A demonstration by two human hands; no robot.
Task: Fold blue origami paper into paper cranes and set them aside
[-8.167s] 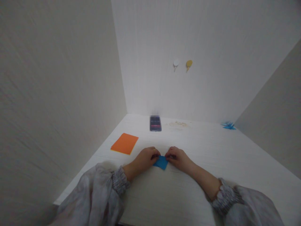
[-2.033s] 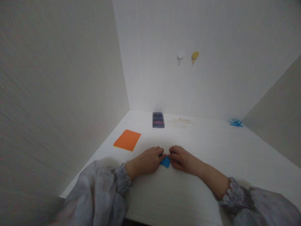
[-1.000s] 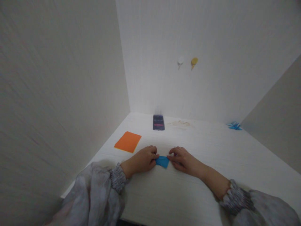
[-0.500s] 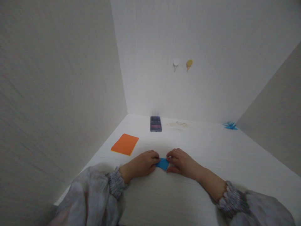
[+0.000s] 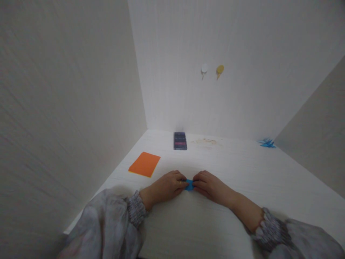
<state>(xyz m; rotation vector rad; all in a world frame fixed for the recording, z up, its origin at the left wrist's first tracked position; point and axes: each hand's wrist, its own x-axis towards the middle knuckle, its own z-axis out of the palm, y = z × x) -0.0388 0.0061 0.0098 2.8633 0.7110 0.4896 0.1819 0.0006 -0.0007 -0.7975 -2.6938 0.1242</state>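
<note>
Between my two hands, low in the middle of the head view, a small piece of folded blue paper [image 5: 189, 185] lies on the white table. My left hand [image 5: 171, 185] pinches its left end, with fingertips on top of the paper. At the right end, the fingers of my right hand [image 5: 208, 185] are closed on it too. Only a short blue strip shows between the fingertips; the ends are hidden under them. A square stack of orange paper [image 5: 145, 164], with a yellow lower edge, lies to the left beyond my left hand.
A dark blurred object with a pink stripe [image 5: 180, 140] is by the back wall. Spiky blue folded-paper pieces [image 5: 266, 142] lie in the far right corner. White [image 5: 204, 68] and yellow [image 5: 220, 69] hooks are on the back wall. Walls rise left and right.
My hands have come closer together on the blue paper, and less of it shows. The right thumb has closed in from below. The view has shifted slightly.
</note>
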